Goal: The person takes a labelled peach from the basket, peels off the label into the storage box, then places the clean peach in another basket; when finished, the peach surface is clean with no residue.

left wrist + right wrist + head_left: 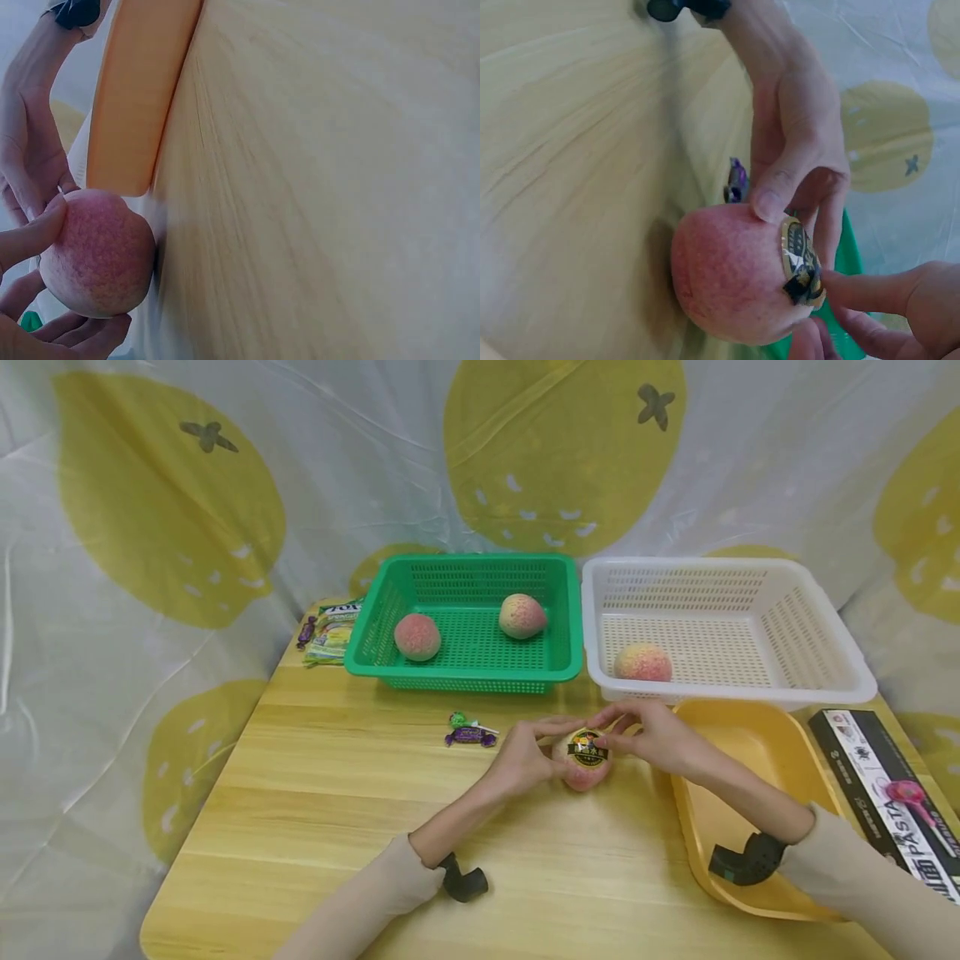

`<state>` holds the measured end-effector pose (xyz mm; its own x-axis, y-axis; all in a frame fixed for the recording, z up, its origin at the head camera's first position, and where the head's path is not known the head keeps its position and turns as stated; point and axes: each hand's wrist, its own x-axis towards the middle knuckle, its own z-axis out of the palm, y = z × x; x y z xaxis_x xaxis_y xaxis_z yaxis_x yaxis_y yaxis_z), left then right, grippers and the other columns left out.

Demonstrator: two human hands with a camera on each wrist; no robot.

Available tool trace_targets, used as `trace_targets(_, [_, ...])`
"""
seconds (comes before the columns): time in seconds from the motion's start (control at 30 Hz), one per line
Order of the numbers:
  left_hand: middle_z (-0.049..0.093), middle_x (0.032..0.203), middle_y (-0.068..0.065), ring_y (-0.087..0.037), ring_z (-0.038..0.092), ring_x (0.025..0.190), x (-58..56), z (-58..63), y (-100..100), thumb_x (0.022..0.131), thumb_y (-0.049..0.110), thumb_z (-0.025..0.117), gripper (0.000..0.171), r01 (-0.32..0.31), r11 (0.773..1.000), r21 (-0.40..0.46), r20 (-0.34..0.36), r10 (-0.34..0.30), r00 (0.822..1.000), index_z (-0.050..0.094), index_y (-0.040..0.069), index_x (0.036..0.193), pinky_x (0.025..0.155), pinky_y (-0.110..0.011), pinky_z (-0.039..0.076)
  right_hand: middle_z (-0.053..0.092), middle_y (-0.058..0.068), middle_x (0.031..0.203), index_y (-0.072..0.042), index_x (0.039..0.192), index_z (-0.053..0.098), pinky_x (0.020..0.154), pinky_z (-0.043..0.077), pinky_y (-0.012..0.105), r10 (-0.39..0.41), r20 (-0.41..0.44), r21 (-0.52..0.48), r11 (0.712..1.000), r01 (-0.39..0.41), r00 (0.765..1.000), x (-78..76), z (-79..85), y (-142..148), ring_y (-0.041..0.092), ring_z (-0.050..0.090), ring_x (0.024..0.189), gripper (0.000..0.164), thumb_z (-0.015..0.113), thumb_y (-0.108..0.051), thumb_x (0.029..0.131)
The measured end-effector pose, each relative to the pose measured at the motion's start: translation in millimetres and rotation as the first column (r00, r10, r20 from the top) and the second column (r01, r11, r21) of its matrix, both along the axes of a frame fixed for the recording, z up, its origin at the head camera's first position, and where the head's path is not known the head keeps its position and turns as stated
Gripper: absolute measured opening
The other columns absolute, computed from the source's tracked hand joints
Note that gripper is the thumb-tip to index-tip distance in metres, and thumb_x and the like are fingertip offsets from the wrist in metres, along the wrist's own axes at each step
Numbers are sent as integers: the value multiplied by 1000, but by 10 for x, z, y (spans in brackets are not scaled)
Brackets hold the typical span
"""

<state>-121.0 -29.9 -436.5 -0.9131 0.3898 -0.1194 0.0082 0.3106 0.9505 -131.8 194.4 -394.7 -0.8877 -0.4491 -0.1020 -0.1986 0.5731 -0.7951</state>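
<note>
Where the two pale sleeves (360,902) end, a black device (463,883) is worn on each wrist, above the wooden bench (337,827). Beyond them the left hand (523,756) grips a peach (587,779), with the thumb on one side and the other fingers bent around the opposite side, parted only as far as the fruit's width. That peach sits on the bench between the hands, its black-and-gold label (588,749) facing up. The right hand (648,737) reaches in from the other side with bent fingers; one tip touches the label, another meets the fruit just beside it, and I cannot tell whether they pinch the label's edge.

Under the right forearm lies an orange tray (780,752), with a dark pasta box (862,768) alongside. To the left of the hands, a purple-wrapped candy (470,736) lies against a green lollipop (458,720). Farther back, the white basket (712,647) contains one pink-and-yellow peach (643,663), while the green basket (465,674) beside it contains two more peaches (417,637), set apart. Left of that lie snack packets (330,639), and behind everything hangs a lemon-printed curtain (375,443).
</note>
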Motion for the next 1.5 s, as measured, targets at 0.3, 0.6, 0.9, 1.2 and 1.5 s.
trace_targets(0.3, [63, 146, -6, -28, 54, 141, -28, 41, 30, 72, 11, 95, 68, 12, 993, -119, -35, -16, 999, 71, 19, 135, 119, -44, 43, 73, 12, 95, 3, 105, 72, 73, 56, 21, 32, 25, -42, 999, -31, 999, -33, 32, -16, 16, 63, 86, 10, 69, -1, 96])
trace_targets(0.6, [63, 147, -7, -29, 54, 141, -38, 61, 26, 71, 11, 95, 69, 14, 995, -101, -22, -17, 1000, 71, 24, 134, 116, -47, 46, 73, 6, 93, -3, 106, 72, 70, 57, 24, 56, -116, -4, 998, -57, 992, 23, 80, -13, 14, 65, 83, 10, 71, -3, 95])
trace_targets(0.9, [61, 149, -9, -30, 55, 140, -43, 70, 10, 77, -4, 87, 64, 30, 993, -112, -32, -34, 999, 69, 14, 136, 111, -41, 52, 77, 9, 100, -6, 105, 78, 66, 57, 23, -33, -174, -28, 999, 28, 984, 94, 238, 17, 11, 67, 82, 14, 72, 0, 94])
trace_targets(1.2, [61, 149, -8, -30, 53, 142, -49, 50, -8, 78, -13, 81, 64, 50, 996, -79, -25, -52, 998, 69, 11, 136, 105, -38, 56, 77, 10, 111, -3, 119, 70, 69, 62, 27, -109, -32, -24, 994, 108, 994, 118, 459, 731, 4, 71, 83, 19, 67, -9, 101])
trace_targets(1.5, [62, 148, -8, -29, 53, 142, -69, 62, -17, 79, -10, 81, 62, 64, 994, -90, -47, -69, 997, 69, 12, 136, 106, -41, 55, 74, -15, 98, 3, 117, 70, 68, 60, 26, -64, 44, 66, 996, 61, 997, 121, 165, 1406, 3, 67, 80, 18, 64, -3, 101])
